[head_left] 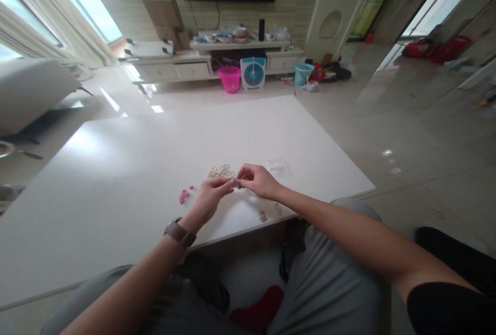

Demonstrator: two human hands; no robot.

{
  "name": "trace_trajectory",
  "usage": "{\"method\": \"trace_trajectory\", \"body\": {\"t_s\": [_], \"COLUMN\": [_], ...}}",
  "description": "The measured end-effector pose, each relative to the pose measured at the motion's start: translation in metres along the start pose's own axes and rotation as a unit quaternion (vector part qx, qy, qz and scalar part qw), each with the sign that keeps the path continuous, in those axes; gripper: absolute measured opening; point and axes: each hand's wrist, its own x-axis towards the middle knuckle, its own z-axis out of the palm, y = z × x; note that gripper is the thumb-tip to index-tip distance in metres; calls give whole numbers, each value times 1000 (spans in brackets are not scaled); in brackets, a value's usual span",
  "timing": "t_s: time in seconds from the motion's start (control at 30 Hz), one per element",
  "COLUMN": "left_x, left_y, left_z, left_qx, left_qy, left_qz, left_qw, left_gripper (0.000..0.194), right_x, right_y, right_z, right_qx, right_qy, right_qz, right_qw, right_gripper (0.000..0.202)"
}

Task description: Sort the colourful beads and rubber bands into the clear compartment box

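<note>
My left hand and my right hand meet over the near part of the white table. Both are closed, pinching a small shiny metallic piece between the fingertips; its exact kind is too small to make out. Just beyond the fingers lies a pile of gold and silver rings. Left of my left hand sit several small pink and orange pieces. A clear plastic bag rests past my right hand. Near the table edge is a small yellow and blue figure charm, with a thin metal piece beside it.
The white table spans the area before my knees, its front edge close to my legs. Across the floor stand a pink basket, a blue and white fan and a light blue basket by the TV cabinet.
</note>
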Motion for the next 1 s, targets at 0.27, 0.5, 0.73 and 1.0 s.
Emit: {"method": "trace_trajectory", "body": {"t_s": [0.27, 0.5, 0.73, 1.0], "left_x": [-1, 18, 48, 38], "left_y": [-1, 10, 9, 21], "left_z": [1, -22, -55, -57], "left_qx": [-4, 137, 388, 452], "left_qy": [-5, 34, 93, 107], "left_qz": [21, 70, 122, 153], "left_qw": [1000, 988, 909, 872], "left_gripper": [38, 37, 34, 28], "right_x": [-1, 6, 9, 1], "right_y": [-2, -8, -11, -30], "right_z": [-2, -16, -29, -50], "right_qx": [45, 10, -60, -361], "right_qy": [-7, 65, 92, 4], "right_qz": [31, 26, 17, -17], "right_qw": [998, 998, 994, 933], "right_gripper": [15, 18, 13, 20]}}
